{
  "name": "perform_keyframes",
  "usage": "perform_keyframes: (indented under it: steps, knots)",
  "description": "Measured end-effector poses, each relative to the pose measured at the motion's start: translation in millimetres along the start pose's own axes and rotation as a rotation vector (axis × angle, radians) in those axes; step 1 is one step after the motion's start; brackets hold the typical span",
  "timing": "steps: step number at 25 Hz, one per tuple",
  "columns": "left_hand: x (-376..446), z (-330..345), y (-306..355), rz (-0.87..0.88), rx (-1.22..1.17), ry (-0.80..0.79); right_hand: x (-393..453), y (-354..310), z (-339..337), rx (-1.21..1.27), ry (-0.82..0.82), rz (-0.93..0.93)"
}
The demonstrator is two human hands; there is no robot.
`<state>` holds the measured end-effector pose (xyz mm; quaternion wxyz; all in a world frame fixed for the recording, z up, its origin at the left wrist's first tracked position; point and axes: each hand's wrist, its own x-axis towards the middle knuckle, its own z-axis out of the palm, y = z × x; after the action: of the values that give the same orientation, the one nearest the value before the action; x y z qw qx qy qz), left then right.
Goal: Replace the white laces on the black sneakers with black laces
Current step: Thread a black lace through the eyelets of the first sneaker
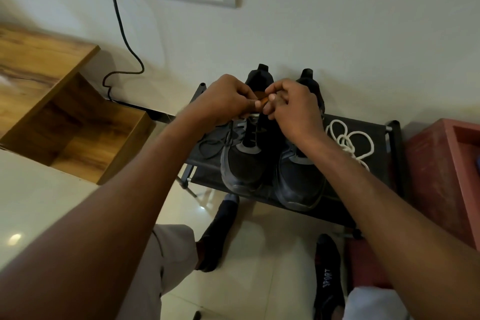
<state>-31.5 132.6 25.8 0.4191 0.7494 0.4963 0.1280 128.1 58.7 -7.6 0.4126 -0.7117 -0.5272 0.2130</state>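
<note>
Both hands (pixel 228 97) pinch laces (black) over toe-nearward left sneaker (pixel 242 161).

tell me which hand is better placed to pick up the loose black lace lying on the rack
Left. The left hand is over the left sneaker, right beside the black lace; the right hand is farther away.

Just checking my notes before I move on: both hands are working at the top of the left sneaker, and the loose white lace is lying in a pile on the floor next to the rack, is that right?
Not quite. The head view shows the loose white lace lying on the rack itself, beside the right sneaker, not on the floor. The rest holds: left hand and right hand are both at the top of the left sneaker.
</note>
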Motion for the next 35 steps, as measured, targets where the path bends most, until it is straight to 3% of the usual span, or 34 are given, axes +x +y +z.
perform_keyframes:
  steps: [5,9,18,25,35]
  knots:
    - [-0.6,6.9,-9.1,0.113,0.224,0.14,-14.5,-0.8,-0.3,-0.424,-0.249,-0.179]
    - [1.2,9.8,-9.4,0.148,0.245,0.201,-11.3,0.3,-4.1,-0.351,-0.248,-0.125]
    - [-1.0,14.8,-6.9,0.138,0.306,0.105,-3.3,0.3,-12.6,-0.17,-0.226,0.058]
    - [0.0,23.5,-6.0,0.134,0.347,0.045,-4.5,2.5,-15.4,-0.15,-0.252,0.057]
    - [5.6,31.7,-9.9,-0.016,0.182,0.047,-3.3,3.2,-16.5,-0.121,-0.273,0.063]
